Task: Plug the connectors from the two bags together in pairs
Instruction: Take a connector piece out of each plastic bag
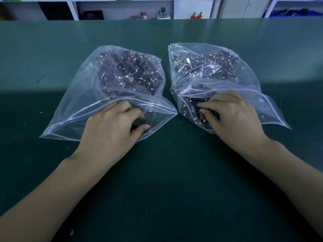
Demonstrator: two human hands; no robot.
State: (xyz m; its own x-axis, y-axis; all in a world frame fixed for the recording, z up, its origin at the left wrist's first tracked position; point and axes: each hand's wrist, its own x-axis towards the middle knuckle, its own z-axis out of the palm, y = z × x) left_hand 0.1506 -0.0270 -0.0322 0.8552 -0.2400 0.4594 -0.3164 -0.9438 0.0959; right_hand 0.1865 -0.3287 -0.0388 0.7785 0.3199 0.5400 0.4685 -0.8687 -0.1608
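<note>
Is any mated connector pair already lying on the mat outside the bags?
No: the green mat shows no connectors, and both the left hand and right hand reach into the bags.

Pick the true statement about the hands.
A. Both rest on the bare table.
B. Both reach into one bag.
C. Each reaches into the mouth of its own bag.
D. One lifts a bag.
C: the left hand is in the left bag, the right hand in the right bag.

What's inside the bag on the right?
The right bag holds a heap of small wired connectors, dark with white plugs. The right hand reaches into its mouth, covering the connectors beneath it.
</note>
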